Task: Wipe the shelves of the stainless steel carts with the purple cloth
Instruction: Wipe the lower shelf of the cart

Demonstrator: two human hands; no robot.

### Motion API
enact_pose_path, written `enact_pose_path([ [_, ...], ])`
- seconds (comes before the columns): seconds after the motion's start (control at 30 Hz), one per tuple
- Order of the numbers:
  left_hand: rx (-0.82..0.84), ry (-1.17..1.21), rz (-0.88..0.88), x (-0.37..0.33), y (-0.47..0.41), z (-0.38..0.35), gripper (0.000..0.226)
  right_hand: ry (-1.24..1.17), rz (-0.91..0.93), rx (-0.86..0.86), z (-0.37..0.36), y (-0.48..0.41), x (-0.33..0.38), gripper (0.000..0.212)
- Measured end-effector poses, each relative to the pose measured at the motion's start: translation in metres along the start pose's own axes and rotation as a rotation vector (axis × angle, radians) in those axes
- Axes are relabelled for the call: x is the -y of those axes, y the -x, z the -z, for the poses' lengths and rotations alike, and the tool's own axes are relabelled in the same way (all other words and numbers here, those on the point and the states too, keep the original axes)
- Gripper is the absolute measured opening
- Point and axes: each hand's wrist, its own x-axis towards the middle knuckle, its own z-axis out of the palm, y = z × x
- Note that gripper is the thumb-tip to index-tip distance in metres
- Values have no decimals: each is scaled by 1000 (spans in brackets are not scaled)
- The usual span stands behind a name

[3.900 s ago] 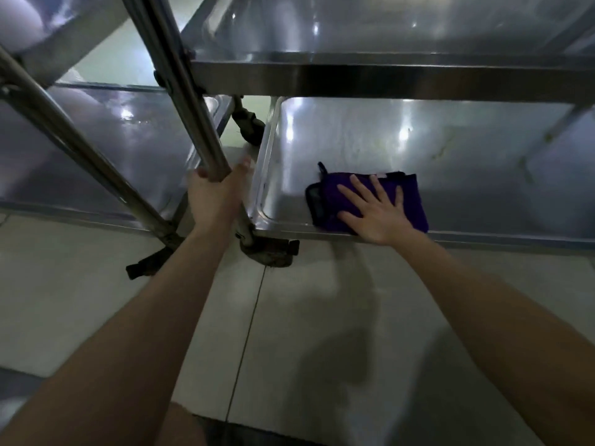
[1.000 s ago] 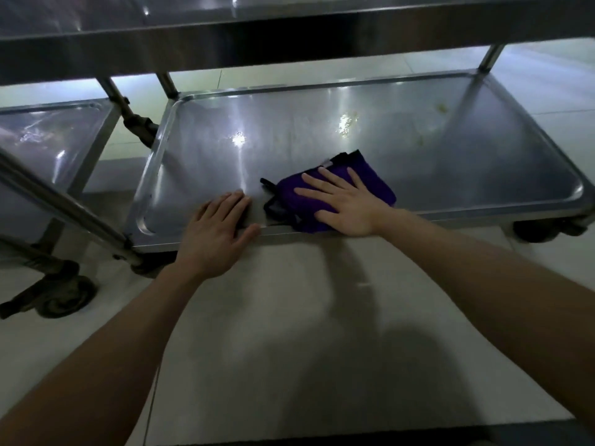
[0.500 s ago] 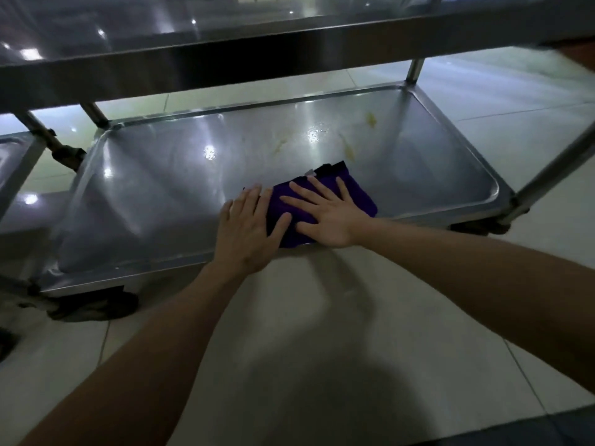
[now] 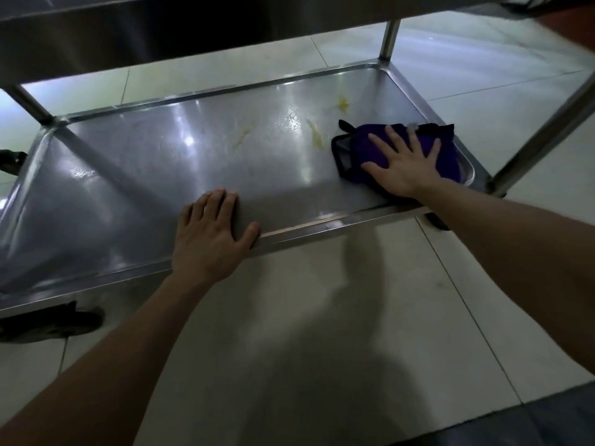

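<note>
The bottom shelf (image 4: 135, 175) of a stainless steel cart fills the middle of the view, shiny with yellowish smears (image 4: 317, 136) near its far right. A folded purple cloth (image 4: 450, 157) with a dark edge lies in the shelf's right end. My right hand (image 4: 404, 162) presses flat on the cloth with fingers spread. My left hand (image 4: 211, 233) rests flat on the shelf's front rim, fingers straight, thumb along the edge.
The cart's upper shelf (image 4: 161, 33) overhangs at the top. Upright posts stand at the far right corner (image 4: 388, 37) and the near right (image 4: 541, 130). A caster (image 4: 48, 323) sits under the left front. Pale tiled floor (image 4: 322, 333) lies in front.
My right hand has slid the cloth from the shelf's front middle to its right end. My left hand has left the cloth and now rests on the front rim.
</note>
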Motion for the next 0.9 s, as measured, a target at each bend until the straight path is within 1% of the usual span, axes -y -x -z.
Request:
enact_pose_path([
  [0.1,-3,-11,9,-3,1,2,89,4,66,-15,-10,-6,51,98],
  [0.23,24,-22,19,-5,2,4,91,23,292,17,-26,1,153,98],
  [0.33,38,-18,29,-3,2,2,94,29,366,24,-32,6,191,91],
  [0.43,27,-5,25,-1,3,2,92,8,385,-2,-29,4,181,78],
  [0.5,13,1,21,0,2,3,91,-11,369,-17,-21,-2,154,75],
  [0.53,6,5,21,0,2,3,90,-20,325,-29,-16,-6,133,75],
  [0.6,-10,8,25,-1,3,4,89,-36,179,-55,-4,-13,76,76],
  [0.67,-21,10,26,-2,2,4,88,-51,57,-44,7,-13,18,80],
  [0.73,-24,13,25,-4,3,6,87,-37,5,-18,10,-5,-15,84],
  [0.8,-31,5,26,-5,4,6,85,-19,-8,-11,7,3,-17,85],
  [0.9,-33,-3,21,-6,4,6,84,-24,21,-15,-3,23,17,85],
])
